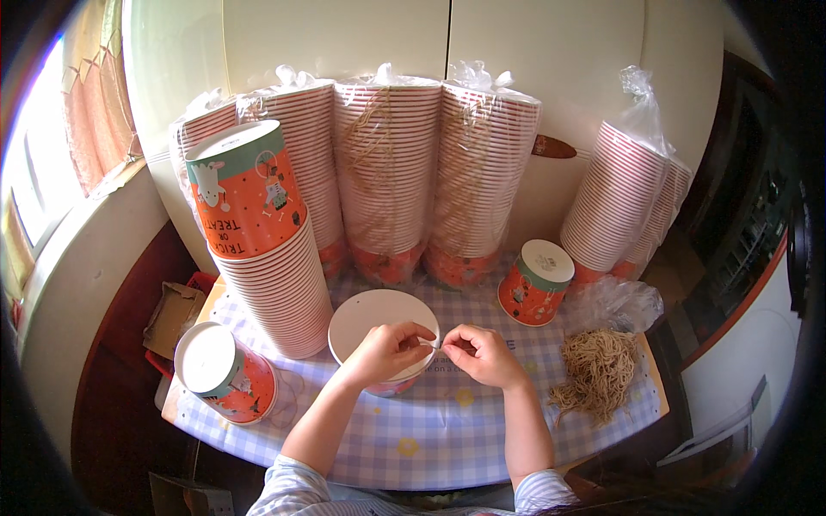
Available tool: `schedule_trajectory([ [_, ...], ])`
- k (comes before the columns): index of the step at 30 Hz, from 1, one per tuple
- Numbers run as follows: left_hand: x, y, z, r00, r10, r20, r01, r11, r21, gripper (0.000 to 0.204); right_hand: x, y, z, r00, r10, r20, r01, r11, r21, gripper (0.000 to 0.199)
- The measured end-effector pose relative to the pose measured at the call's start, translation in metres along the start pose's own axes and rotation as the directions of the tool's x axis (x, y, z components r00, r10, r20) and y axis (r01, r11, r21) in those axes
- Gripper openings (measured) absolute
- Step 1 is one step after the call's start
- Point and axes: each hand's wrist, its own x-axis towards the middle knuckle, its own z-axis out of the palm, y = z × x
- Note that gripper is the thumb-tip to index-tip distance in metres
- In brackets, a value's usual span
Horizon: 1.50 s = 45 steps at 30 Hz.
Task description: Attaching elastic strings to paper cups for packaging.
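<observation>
A paper bucket (366, 314) stands upside down in front of me, its white base facing up. Over the right part of that base, my left hand (394, 348) pinches with thumb and fingertips. Just right of the bucket's edge, my right hand (478, 353) is also closed in a pinch, its fingertips almost meeting the left ones. Whatever lies between the fingers is too small to make out. To the right of my hands rests a tangled heap of tan string (597, 371).
A tall stack of nested buckets (274, 284) leans at left, an orange bucket (249, 383) before it. Another orange bucket (535, 288) stands back right. Bagged bucket stacks (383, 163) line the back, with more bagged stacks (615, 206) at right. A checked cloth (413, 439) covers the table.
</observation>
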Motion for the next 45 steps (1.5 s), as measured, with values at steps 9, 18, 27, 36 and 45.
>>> schedule_trajectory([
  [9,0.000,-0.006,0.003,0.998,0.057,-0.025,-0.056,0.998,0.025,0.014,0.001,-0.003,0.003,0.998,0.061,0.018,-0.060,0.996,-0.061,0.013],
  [18,0.001,-0.011,0.005,0.995,0.058,-0.078,-0.053,0.996,0.066,0.012,0.001,-0.003,0.008,0.996,-0.070,-0.061,0.061,0.988,-0.145,0.009],
  [27,0.001,-0.007,0.002,0.995,0.094,-0.044,-0.092,0.995,0.041,0.011,-0.002,-0.005,0.004,0.998,-0.051,-0.046,0.046,0.993,-0.112,0.010],
  [36,-0.005,0.005,-0.005,0.989,0.123,0.087,-0.143,0.947,0.287,0.023,-0.005,-0.007,-0.005,1.000,-0.013,0.010,0.015,0.989,-0.147,0.011],
  [45,-0.024,0.001,-0.005,0.978,-0.003,0.207,-0.150,0.681,0.717,0.019,-0.015,-0.022,-0.016,0.999,-0.052,-0.009,0.048,0.972,-0.231,0.010],
])
